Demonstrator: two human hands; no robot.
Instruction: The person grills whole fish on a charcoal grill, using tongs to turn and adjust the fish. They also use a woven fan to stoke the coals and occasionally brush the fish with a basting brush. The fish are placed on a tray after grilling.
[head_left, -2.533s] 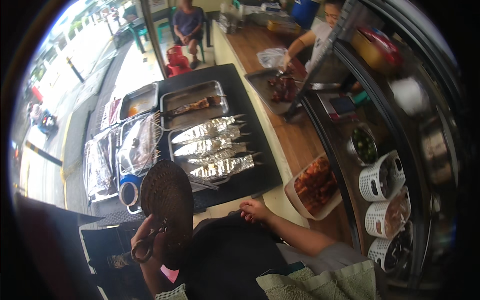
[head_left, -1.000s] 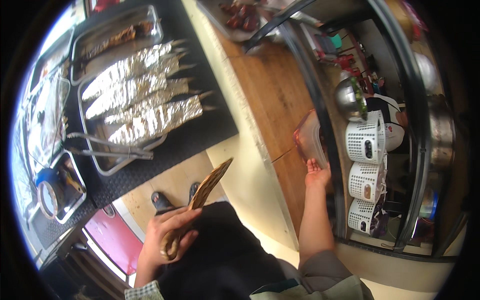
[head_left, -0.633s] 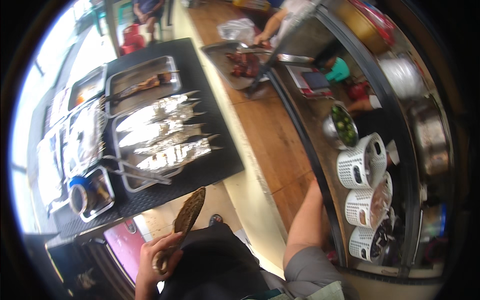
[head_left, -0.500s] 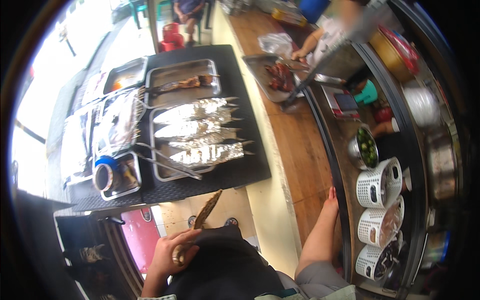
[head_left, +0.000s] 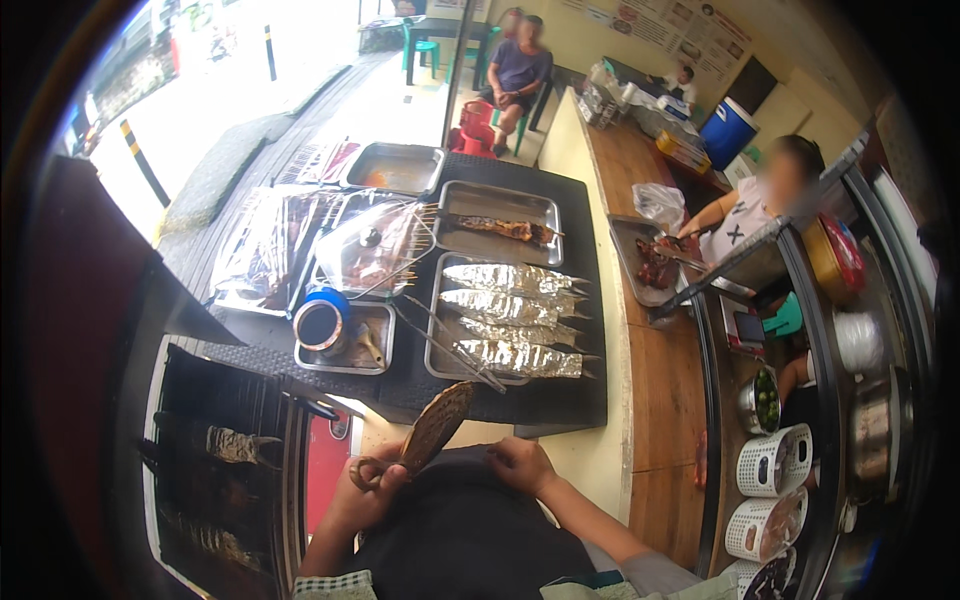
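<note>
My left hand [head_left: 372,488] is closed on the handle of a brown woven fan [head_left: 436,430], which tilts up toward the black table edge. My right hand [head_left: 520,464] rests on my dark clothing [head_left: 460,540] just right of the fan, fingers loosely bent, with nothing seen in it. In front of both hands a metal tray [head_left: 436,330] carries several foil-wrapped fish [head_left: 512,322], with metal tongs [head_left: 452,348] lying across its left side.
Left of the tray a blue cup [head_left: 322,322] sits in a small pan. Behind are a tray of grilled fish [head_left: 500,226] and plastic-covered trays [head_left: 300,240]. A charcoal grill with fish [head_left: 215,450] is at lower left. A wooden counter [head_left: 662,390], white baskets [head_left: 775,462] and another person handling meat [head_left: 655,262] are right.
My right hand has drawn back from the counter on the right to my front. The left hand still holds the fan, now raised more upright. The view has swung upward.
</note>
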